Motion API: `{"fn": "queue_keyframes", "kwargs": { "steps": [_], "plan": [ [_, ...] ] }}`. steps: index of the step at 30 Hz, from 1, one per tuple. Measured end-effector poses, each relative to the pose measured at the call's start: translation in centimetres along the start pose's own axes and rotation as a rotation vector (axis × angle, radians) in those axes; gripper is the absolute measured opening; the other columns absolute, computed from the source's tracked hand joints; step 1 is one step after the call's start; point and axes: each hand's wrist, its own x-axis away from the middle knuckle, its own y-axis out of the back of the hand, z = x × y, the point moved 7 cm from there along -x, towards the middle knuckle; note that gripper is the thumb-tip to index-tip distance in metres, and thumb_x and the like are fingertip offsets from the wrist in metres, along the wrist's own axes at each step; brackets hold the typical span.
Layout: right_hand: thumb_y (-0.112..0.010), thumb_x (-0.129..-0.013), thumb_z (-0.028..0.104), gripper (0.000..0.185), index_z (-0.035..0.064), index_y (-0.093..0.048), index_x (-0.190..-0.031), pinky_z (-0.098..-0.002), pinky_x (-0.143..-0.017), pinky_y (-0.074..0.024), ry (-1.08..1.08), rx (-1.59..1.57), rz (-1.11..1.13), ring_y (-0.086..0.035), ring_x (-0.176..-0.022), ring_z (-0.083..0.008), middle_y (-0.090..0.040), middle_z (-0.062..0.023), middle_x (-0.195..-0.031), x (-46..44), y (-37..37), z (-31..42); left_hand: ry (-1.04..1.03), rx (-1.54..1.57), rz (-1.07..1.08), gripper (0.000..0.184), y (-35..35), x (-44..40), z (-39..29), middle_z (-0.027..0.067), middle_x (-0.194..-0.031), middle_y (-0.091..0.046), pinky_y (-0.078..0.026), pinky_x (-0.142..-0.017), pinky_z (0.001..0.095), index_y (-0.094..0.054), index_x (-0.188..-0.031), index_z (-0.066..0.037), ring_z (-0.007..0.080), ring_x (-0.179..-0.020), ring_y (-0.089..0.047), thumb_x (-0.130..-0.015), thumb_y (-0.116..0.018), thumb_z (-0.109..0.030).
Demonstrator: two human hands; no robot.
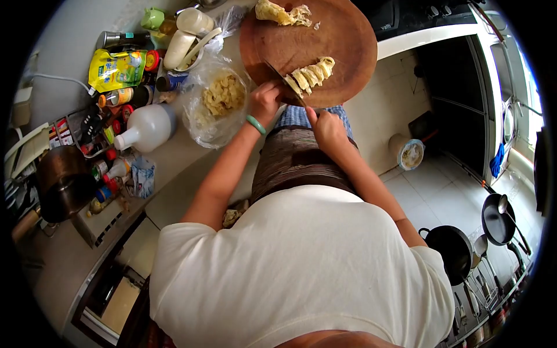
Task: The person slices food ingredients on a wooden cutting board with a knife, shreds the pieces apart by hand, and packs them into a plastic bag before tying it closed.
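My right hand is wrapped round the handle of a kitchen knife. Its blade slants across the near edge of a round wooden cutting board, against the end of a pale yellow, wrinkled food roll cut into several slices. To the left of the blade is my left hand, wearing a green bangle. Its fingers are curled close to the blade, and what they hold is hidden. Another uncut piece of the same food lies at the board's far edge. Cut pieces fill a clear plastic bag beside my left forearm.
On the counter at left stand a large white jug, a yellow pouch, bottles and jars. A dark pot is further left. A lined bin stands on the floor at right, with hanging pans nearer.
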Motion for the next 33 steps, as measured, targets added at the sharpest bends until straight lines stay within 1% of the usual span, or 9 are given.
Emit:
{"fn": "queue_keyframes", "kwargs": {
  "steps": [6, 7, 10, 11, 12, 14, 18, 28, 33],
  "plan": [
    [-0.049, -0.094, 0.045, 0.054, -0.0035, -0.067, -0.077, -0.0510, -0.066, -0.0488, 0.182, -0.188, -0.022, -0.060, -0.069, -0.0474, -0.061, -0.0293, -0.073, -3.2, 0.2, 1.2, 0.163, 0.054, -0.063, 0.008, -0.1, 0.4, -0.6, 0.0090, -0.089, -0.064, -0.051, -0.071, 0.0380, -0.066, -0.079, -0.004, 0.0301, -0.086, -0.062, -0.073, -0.065, 0.001],
    [-0.049, -0.094, 0.045, 0.054, -0.0035, -0.067, -0.077, -0.0510, -0.066, -0.0488, 0.186, -0.182, -0.030, -0.060, -0.069, -0.0474, -0.061, -0.0293, -0.073, -3.3, 0.6, 0.8, 0.226, 0.085, -0.072, 0.008, -0.3, 1.1, -0.5, 0.0132, -0.102, -0.060, -0.048, -0.080, 0.0399, -0.063, -0.089, -0.002, 0.0323, -0.098, -0.058, -0.082, -0.063, -0.006],
    [-0.047, -0.095, 0.048, 0.060, -0.0029, -0.061, -0.068, -0.0456, -0.056, -0.0474, 0.132, -0.307, -0.100, -0.058, -0.055, -0.0397, -0.061, -0.0228, -0.061, -2.4, 3.0, -1.8, 0.435, 0.221, -0.219, 0.018, -1.5, 2.7, -0.5, 0.0176, -0.114, -0.053, -0.043, -0.091, 0.0424, -0.057, -0.103, -0.002, 0.0350, -0.108, -0.051, -0.091, -0.057, -0.015],
    [-0.044, -0.095, 0.051, 0.060, -0.0001, -0.055, -0.066, -0.0390, -0.045, -0.0375, -0.085, -0.572, 0.037, -0.047, -0.044, -0.0299, -0.052, -0.0152, -0.054, -2.4, 3.5, -3.9, 0.365, 0.133, -0.189, 0.032, -2.2, 2.6, -1.0, 0.0152, -0.123, -0.047, -0.042, -0.094, 0.0405, -0.047, -0.121, 0.000, 0.0301, -0.111, -0.050, -0.096, -0.051, -0.019],
    [-0.041, -0.096, 0.053, 0.060, 0.0026, -0.048, -0.064, -0.0324, -0.033, -0.0275, -0.300, -0.830, 0.176, -0.036, -0.032, -0.0201, -0.043, -0.0077, -0.046, -2.3, 3.6, -5.6, 0.418, 0.221, -0.244, 0.035, -2.9, 2.1, -1.6, 0.0170, -0.125, -0.045, -0.033, -0.102, 0.0423, -0.044, -0.124, 0.000, 0.0332, -0.118, -0.043, -0.097, -0.048, -0.021],
    [-0.036, -0.094, 0.061, 0.060, 0.0095, -0.041, -0.064, -0.0236, -0.034, -0.0205, -0.385, -1.021, 0.195, -0.027, -0.036, -0.0074, -0.032, 0.0030, -0.048, -2.7, 5.4, -7.4, 0.453, 0.214, -0.254, 0.040, -5.2, 1.2, -2.3, 0.0191, -0.134, -0.036, -0.028, -0.106, 0.0443, -0.039, -0.130, 0.000, 0.0343, -0.124, -0.036, -0.098, -0.048, -0.023],
    [-0.036, -0.093, 0.062, 0.060, 0.0087, -0.040, -0.066, -0.0247, -0.033, -0.0207, -0.394, -1.095, 0.253, -0.027, -0.035, -0.0078, -0.031, 0.0025, -0.048, -4.9, 5.8, -12.2, 0.493, 0.268, -0.299, 0.060, -6.6, -2.1, -4.2, 0.0186, -0.142, -0.027, -0.025, -0.109, 0.0448, -0.029, -0.141, -0.003, 0.0343, -0.132, -0.028, -0.095, -0.054, -0.033],
    [-0.034, -0.093, 0.064, 0.062, 0.0085, -0.041, -0.067, -0.0244, -0.033, -0.0235, -0.500, -1.144, 0.547, -0.027, -0.036, -0.0083, -0.031, 0.0022, -0.049, -4.9, 2.7, -12.1, 0.388, 0.273, -0.314, 0.056, -9.9, -7.5, -5.8, 0.0152, -0.132, -0.041, -0.033, -0.103, 0.0450, -0.057, -0.124, -0.010, 0.0329, -0.123, -0.040, -0.079, -0.074, -0.039],
    [-0.032, -0.095, 0.062, 0.063, 0.0066, -0.042, -0.067, -0.0242, -0.034, -0.0248, -0.397, -1.130, 0.534, -0.029, -0.036, -0.0096, -0.033, 0.0000, -0.049, -5.1, 3.6, -8.3, 0.343, 0.336, -0.495, 0.030, -7.8, -8.9, -5.5, 0.0129, -0.115, -0.053, -0.046, -0.090, 0.0393, -0.067, -0.099, -0.008, 0.0284, -0.104, -0.055, -0.072, -0.078, -0.014]
  ]
}}
